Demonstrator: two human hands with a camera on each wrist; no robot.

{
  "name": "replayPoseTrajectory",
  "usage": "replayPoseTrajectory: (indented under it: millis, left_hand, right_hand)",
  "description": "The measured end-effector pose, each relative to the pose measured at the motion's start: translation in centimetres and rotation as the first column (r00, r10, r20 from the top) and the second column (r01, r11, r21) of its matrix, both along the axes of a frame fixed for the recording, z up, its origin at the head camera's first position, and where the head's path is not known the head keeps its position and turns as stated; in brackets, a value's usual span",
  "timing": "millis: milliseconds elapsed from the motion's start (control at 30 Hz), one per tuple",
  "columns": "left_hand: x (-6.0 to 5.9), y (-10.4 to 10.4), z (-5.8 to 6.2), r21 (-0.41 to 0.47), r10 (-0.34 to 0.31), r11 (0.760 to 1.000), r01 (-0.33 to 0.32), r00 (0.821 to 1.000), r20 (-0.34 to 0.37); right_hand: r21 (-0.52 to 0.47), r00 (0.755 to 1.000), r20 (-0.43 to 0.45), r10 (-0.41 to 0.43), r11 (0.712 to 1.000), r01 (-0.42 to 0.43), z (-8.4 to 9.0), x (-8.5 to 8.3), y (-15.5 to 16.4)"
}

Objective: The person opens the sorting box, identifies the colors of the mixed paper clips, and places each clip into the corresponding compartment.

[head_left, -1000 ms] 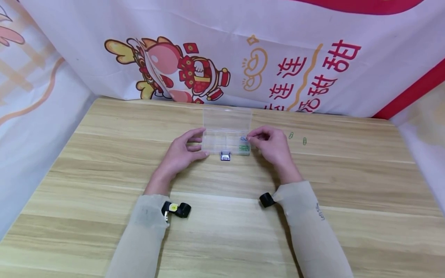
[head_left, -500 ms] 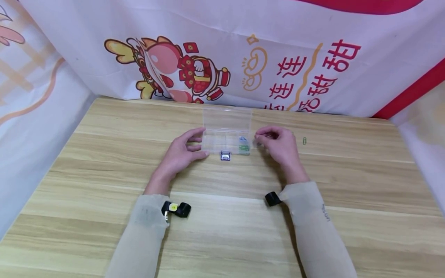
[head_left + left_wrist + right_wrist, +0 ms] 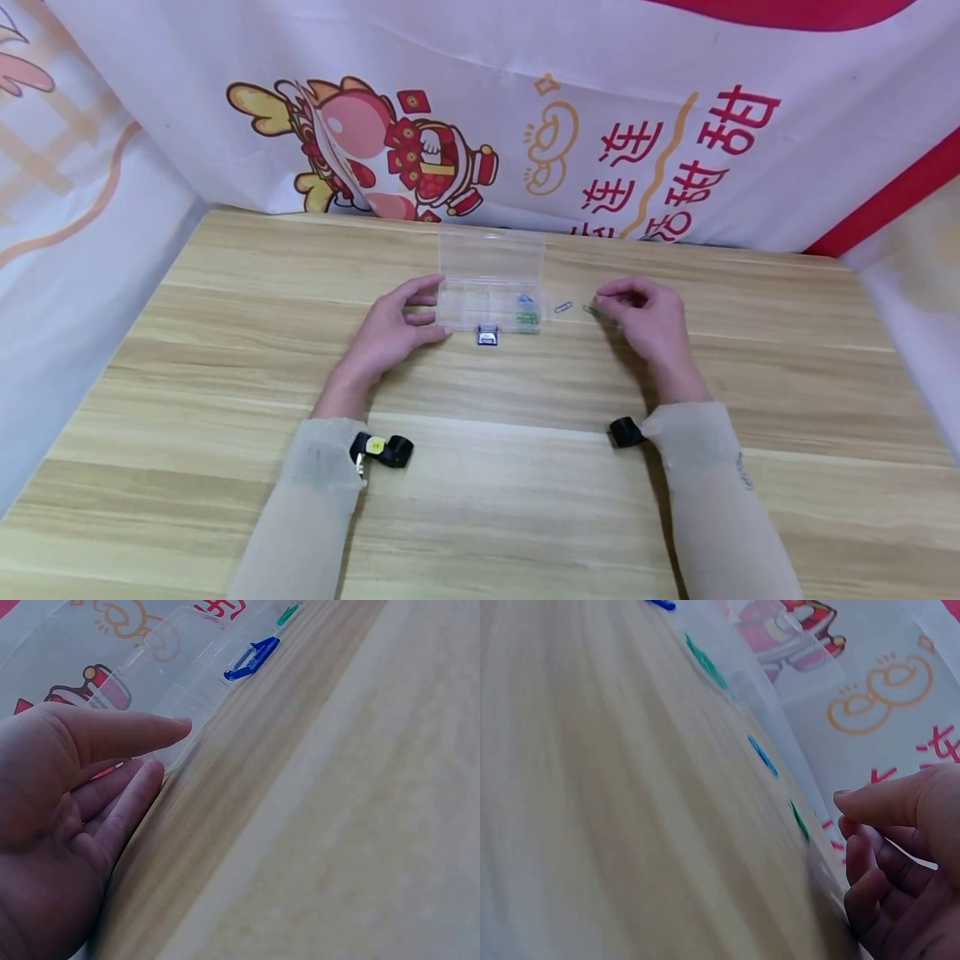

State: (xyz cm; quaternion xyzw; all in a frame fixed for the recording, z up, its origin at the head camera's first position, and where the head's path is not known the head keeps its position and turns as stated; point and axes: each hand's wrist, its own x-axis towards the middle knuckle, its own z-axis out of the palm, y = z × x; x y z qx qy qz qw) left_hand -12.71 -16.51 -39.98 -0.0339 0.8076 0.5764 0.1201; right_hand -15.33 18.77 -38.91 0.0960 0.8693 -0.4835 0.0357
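Note:
A clear plastic compartment box (image 3: 465,304) stands with its lid (image 3: 491,254) raised and its blue latch (image 3: 487,336) in front. Blue and green paper clips (image 3: 527,318) lie in its right compartments. My left hand (image 3: 390,321) grips the box's left end, thumb at the front edge, index finger at the back. My right hand (image 3: 648,317) hovers close over the table to the right, fingers loosely curled, fingertips just beside a green paper clip (image 3: 799,819). Nothing shows between its thumb and fingers. A blue paper clip (image 3: 562,307) lies between the box and that green one.
The wood-grain table (image 3: 480,500) spreads out in front of the box. A printed white cloth (image 3: 525,125) hangs along the table's back edge, close behind the raised lid. Black wrist cameras (image 3: 395,451) stick out from both sleeves.
My right hand has moved right, away from the box, uncovering a blue and a green paper clip and covering the spots where green clips showed. The left hand and box stay put.

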Motion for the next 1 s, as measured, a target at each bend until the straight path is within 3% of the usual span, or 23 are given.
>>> replayPoseTrajectory:
  millis: [167,467,1000]
  left_hand:
    - [0.0,0.0,0.0,-0.002,-0.007,1.0,0.007,1.0,-0.01]
    - [0.0,0.0,-0.2,-0.001,-0.004,1.0,0.004,1.0,-0.011]
    - [0.0,-0.1,-0.1,-0.019,-0.007,1.0,0.007,1.0,-0.01]
  right_hand:
    - [0.024,1.0,0.017,-0.025,0.999,0.024,-0.3,0.5,1.4]
    - [0.139,0.994,-0.062,0.092,0.987,-0.082,-1.4,0.9,1.4]
    - [0.227,0.99,-0.084,0.112,0.97,-0.09,-1.8,0.7,0.8]
